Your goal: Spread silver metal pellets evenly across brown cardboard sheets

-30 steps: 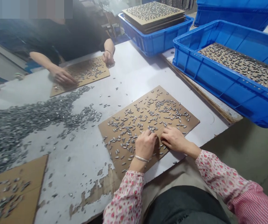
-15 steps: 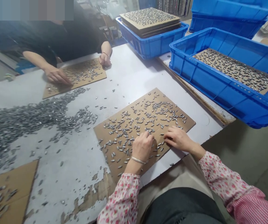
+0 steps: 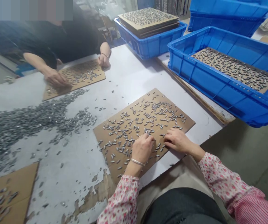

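A brown cardboard sheet point(image 3: 157, 133) lies askew on the table in front of me, scattered with small grey spindle-shaped metal pieces point(image 3: 156, 106). My left hand point(image 3: 143, 148), a bracelet at its wrist, rests over the sheet's near half with its fingers curled down. Its fingertips are mostly hidden, so I cannot make out what they hold. Close by on the right, my right hand point(image 3: 177, 140) is over the near edge, thumb and fingers drawn together beside a few pieces. Whether a piece sits in that pinch is too small to tell.
A large heap of metal pieces point(image 3: 31, 121) spreads over the left of the white table point(image 3: 78, 161). Another cardboard sheet point(image 3: 19, 186) is at lower left. Across the table, a person's hands point(image 3: 55, 77) work on a sheet. Blue crates point(image 3: 194, 62) with loaded sheets stand at right.
Both hands stay in nearly the same place over the sheet, with only slight finger movement. The whole view has shifted very slightly.
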{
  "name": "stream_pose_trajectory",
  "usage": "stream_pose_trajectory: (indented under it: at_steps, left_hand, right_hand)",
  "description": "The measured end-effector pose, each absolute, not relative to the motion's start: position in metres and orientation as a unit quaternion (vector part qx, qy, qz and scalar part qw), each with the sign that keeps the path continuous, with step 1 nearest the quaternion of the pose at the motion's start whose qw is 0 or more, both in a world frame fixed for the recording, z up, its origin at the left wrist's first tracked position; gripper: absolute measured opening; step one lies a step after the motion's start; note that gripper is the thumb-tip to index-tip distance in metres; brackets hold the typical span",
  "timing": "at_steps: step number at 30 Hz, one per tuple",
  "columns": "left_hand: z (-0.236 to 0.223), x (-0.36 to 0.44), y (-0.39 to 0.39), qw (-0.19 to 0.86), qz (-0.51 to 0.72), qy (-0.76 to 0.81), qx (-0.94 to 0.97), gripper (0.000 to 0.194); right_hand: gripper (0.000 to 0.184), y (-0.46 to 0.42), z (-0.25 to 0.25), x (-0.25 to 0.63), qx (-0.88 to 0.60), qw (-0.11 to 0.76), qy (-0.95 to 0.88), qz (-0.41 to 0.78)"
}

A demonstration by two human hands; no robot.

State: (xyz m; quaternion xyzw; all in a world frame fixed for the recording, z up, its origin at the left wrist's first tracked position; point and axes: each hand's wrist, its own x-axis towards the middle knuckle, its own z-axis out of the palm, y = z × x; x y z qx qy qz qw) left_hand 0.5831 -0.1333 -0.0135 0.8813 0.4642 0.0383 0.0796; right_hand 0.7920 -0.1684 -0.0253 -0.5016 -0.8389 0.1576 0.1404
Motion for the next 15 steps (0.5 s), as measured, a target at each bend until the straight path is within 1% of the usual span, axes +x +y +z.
stream_pose_trajectory:
  at_steps: [4,7,10,15]
  left_hand:
    - [-0.011,0.586,-0.136,0.108,0.03,0.462,0.88,0.021]
    - [-0.012,0.586,-0.137,0.14,0.036,0.46,0.876,0.02]
    - [-0.015,0.577,-0.136,0.166,0.07,0.479,0.859,0.021]
    - [-0.01,0.56,-0.132,0.173,0.083,0.534,0.824,0.02]
  right_hand:
    - [0.018,-0.158,-0.032,0.79,-0.576,0.175,-0.788,0.125]
    - [0.019,-0.151,-0.029,0.784,-0.581,0.15,-0.793,0.108]
    - [0.019,-0.15,-0.023,0.779,-0.557,0.123,-0.813,0.122]
    - [0.018,-0.151,-0.02,0.774,-0.555,0.117,-0.81,0.148]
